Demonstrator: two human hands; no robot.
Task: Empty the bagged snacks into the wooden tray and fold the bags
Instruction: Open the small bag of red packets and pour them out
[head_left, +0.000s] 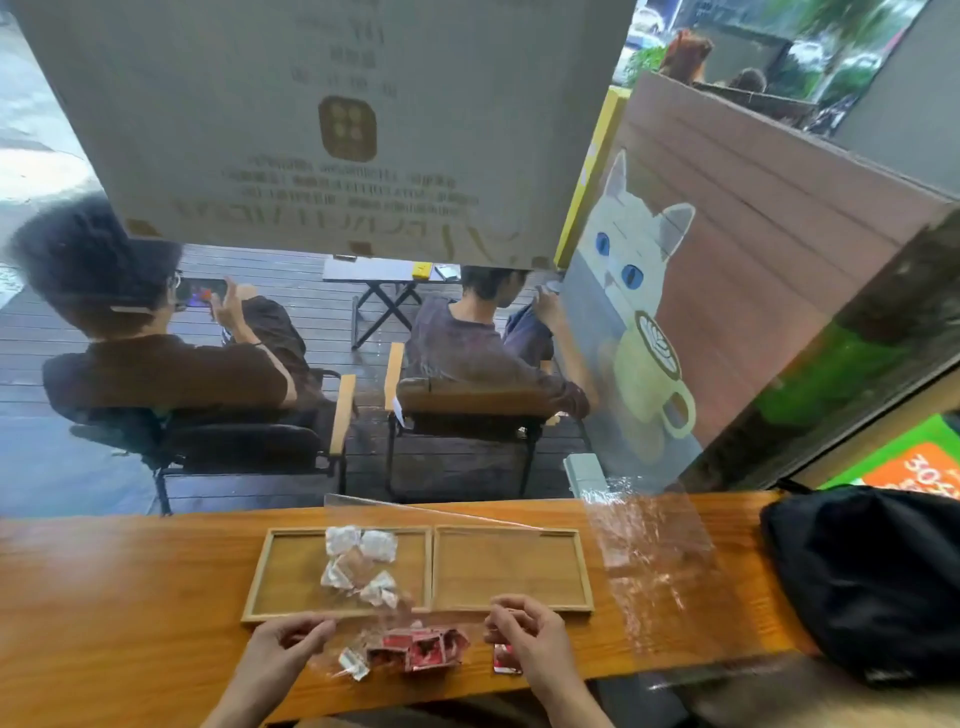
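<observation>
Two shallow wooden trays stand side by side on the counter. The left tray (270, 577) holds several white wrapped snacks (359, 564); the right tray (511, 569) has nothing in it. In front of the trays lies a clear plastic bag (395, 631) with red wrapped snacks (418, 649) and one white snack (354, 664) in it. My left hand (288, 642) pinches the bag's left edge. My right hand (524, 636) is curled at the bag's right side, seemingly pinching its edge. One red snack (506, 664) lies on the counter under my right hand.
A large clear plastic sheet (660, 566) lies on the wooden counter (119, 597) right of the trays. A black bag (878, 582) sits at the far right. Behind the counter is a window; two people sit on chairs outside.
</observation>
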